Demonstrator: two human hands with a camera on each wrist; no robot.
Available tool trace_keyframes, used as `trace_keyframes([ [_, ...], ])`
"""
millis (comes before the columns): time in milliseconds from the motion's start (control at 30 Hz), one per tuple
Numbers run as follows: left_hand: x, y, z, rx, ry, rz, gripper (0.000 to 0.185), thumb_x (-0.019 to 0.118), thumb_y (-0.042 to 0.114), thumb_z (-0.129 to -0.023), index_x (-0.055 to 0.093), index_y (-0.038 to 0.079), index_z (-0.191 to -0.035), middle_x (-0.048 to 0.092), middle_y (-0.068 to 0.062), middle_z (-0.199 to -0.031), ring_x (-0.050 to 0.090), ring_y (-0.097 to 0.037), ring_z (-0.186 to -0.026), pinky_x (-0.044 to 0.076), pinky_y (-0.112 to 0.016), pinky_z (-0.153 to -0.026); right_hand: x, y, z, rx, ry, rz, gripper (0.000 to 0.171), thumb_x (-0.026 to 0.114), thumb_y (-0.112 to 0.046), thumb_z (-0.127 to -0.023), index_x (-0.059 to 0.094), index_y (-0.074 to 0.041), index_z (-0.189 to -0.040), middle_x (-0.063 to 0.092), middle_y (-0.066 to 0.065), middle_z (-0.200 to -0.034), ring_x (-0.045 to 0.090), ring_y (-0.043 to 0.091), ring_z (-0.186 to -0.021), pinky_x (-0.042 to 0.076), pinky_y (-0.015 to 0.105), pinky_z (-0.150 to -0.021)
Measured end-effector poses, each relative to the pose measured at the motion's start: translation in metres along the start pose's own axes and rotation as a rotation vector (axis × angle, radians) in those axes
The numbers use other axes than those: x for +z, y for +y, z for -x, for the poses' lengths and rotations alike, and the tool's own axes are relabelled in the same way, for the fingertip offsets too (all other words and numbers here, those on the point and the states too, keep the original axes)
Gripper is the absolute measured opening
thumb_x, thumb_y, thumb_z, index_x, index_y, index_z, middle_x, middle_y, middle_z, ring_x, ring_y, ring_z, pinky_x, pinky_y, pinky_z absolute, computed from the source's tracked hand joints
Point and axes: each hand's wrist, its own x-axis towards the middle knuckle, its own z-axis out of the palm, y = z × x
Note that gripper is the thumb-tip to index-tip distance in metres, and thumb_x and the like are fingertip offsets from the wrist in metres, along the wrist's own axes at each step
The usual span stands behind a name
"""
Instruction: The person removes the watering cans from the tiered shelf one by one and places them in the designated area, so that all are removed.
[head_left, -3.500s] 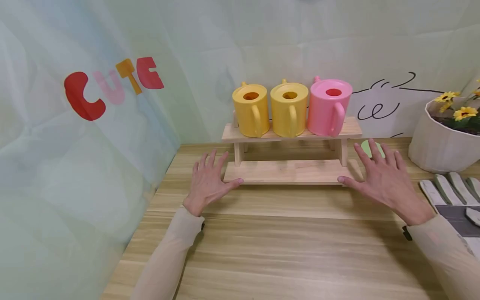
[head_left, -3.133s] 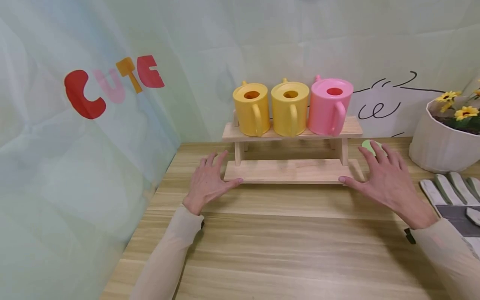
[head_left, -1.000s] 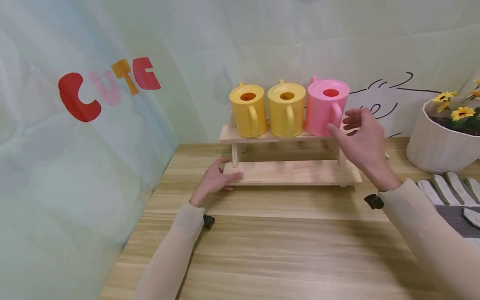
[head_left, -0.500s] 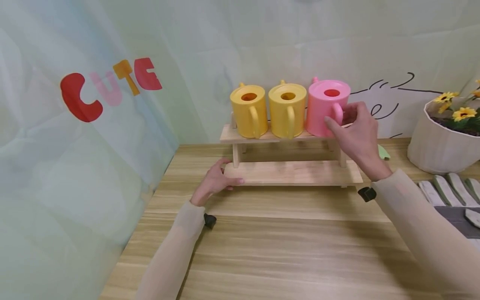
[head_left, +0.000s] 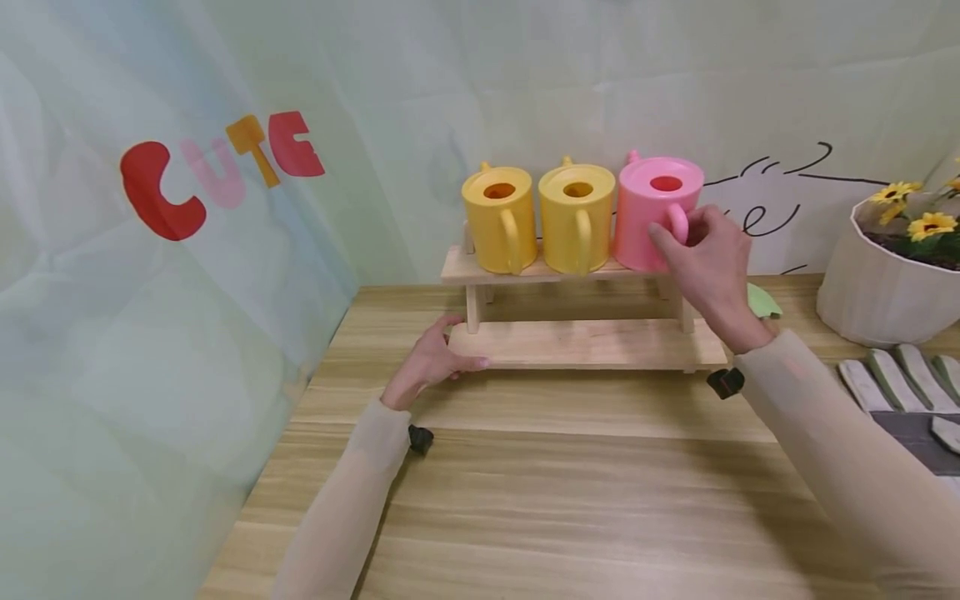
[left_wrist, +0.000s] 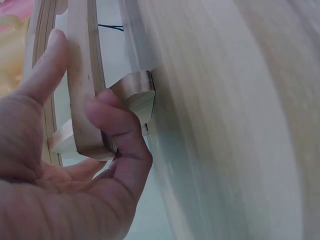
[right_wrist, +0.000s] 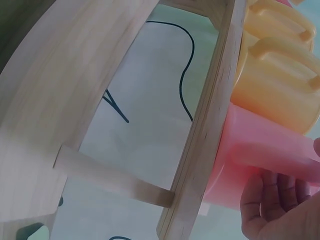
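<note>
A two-tier wooden stand (head_left: 585, 343) carries two yellow watering cans (head_left: 498, 237) and a pink watering can (head_left: 639, 218) on its upper board. All have a round hole in the top and a handle facing me. At the lower board's left end my left hand (head_left: 433, 358) grips the wood, thumb on top. The left wrist view shows this hand (left_wrist: 95, 200) with fingers curled under the board. My right hand (head_left: 714, 267) holds the pink can's handle between thumb and fingers. In the right wrist view, this hand's (right_wrist: 282, 215) fingers curl behind the handle; the can rests on the board.
A white flowerpot (head_left: 885, 287) with yellow flowers stands at the right. Before it lie grey-and-white gloves (head_left: 911, 421). A green leaf-shaped piece (head_left: 762, 302) lies behind my right wrist. A printed cloth backdrop (head_left: 405, 167) borders the wooden table (head_left: 570, 500) at left and back.
My right hand has gone from beside the stand's lower right end up to the pink can and taken its handle. My left hand has closed round the lower board's end. The cans stay put.
</note>
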Motion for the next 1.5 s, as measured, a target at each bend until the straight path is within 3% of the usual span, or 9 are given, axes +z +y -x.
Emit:
trace_keyframes([
  [267, 0.001, 0.001, -0.001, -0.014, 0.007, -0.012, 0.104, 0.094, 0.020, -0.088, 0.030, 0.008, -0.170, 0.059, -0.023, -0.126, 0.058, -0.016, -0.068, 0.053, -0.025, -0.064, 0.003, -0.003, -0.005, 0.040, -0.014, -0.088, 0.051, 0.064, -0.048, -0.106, 0.075, -0.003, -0.126, 0.070, 0.006, -0.101, 0.061, 0.016, -0.087, 0.053, 0.011, -0.068],
  [667, 0.001, 0.002, 0.001, -0.023, 0.010, -0.008, 0.104, 0.094, 0.018, -0.088, 0.031, 0.008, -0.170, 0.060, -0.022, -0.124, 0.058, -0.015, -0.067, 0.053, -0.024, -0.063, 0.007, -0.008, -0.010, 0.146, -0.066, -0.324, 0.040, 0.060, -0.036, -0.110, 0.075, -0.001, -0.122, 0.069, -0.011, -0.090, 0.065, 0.009, -0.086, 0.058, 0.014, -0.075],
  [900, 0.002, 0.000, 0.001, -0.010, 0.006, -0.022, 0.104, 0.094, 0.019, -0.088, 0.031, 0.007, -0.170, 0.063, -0.023, -0.122, 0.059, -0.015, -0.067, 0.054, -0.024, -0.062, 0.009, -0.011, -0.010, 0.167, -0.092, -0.426, 0.031, 0.057, -0.031, -0.112, 0.075, -0.009, -0.100, 0.069, -0.013, -0.073, 0.069, 0.005, -0.070, 0.062, 0.016, -0.074],
  [1100, 0.002, 0.000, 0.000, -0.009, 0.013, -0.016, 0.103, 0.094, 0.018, -0.088, 0.032, 0.008, -0.169, 0.062, -0.023, -0.124, 0.058, -0.015, -0.067, 0.053, -0.024, -0.062, 0.011, -0.015, -0.010, 0.206, -0.048, -0.461, 0.033, 0.056, -0.024, -0.108, 0.074, -0.015, -0.081, 0.066, -0.013, -0.066, 0.064, 0.005, -0.064, 0.060, 0.016, -0.068],
  [1267, 0.002, 0.001, 0.002, -0.013, 0.011, -0.025, 0.103, 0.094, 0.019, -0.088, 0.032, 0.008, -0.169, 0.062, -0.023, -0.125, 0.058, -0.015, -0.066, 0.053, -0.024, -0.062, 0.014, -0.017, -0.010, 0.218, -0.014, -0.448, 0.043, 0.052, -0.021, -0.104, 0.062, -0.018, -0.063, 0.056, -0.011, -0.060, 0.060, 0.012, -0.070, 0.053, 0.021, -0.066],
  [1500, 0.002, 0.003, 0.004, -0.026, 0.009, -0.022, 0.104, 0.095, 0.019, -0.087, 0.032, 0.009, -0.169, 0.061, -0.021, -0.122, 0.058, -0.016, -0.064, 0.053, -0.025, -0.063, 0.017, -0.016, -0.010, 0.242, 0.023, -0.441, 0.045, 0.050, -0.022, -0.104, 0.056, -0.016, -0.060, 0.059, -0.009, -0.061, 0.063, 0.016, -0.075, 0.052, 0.023, -0.068],
])
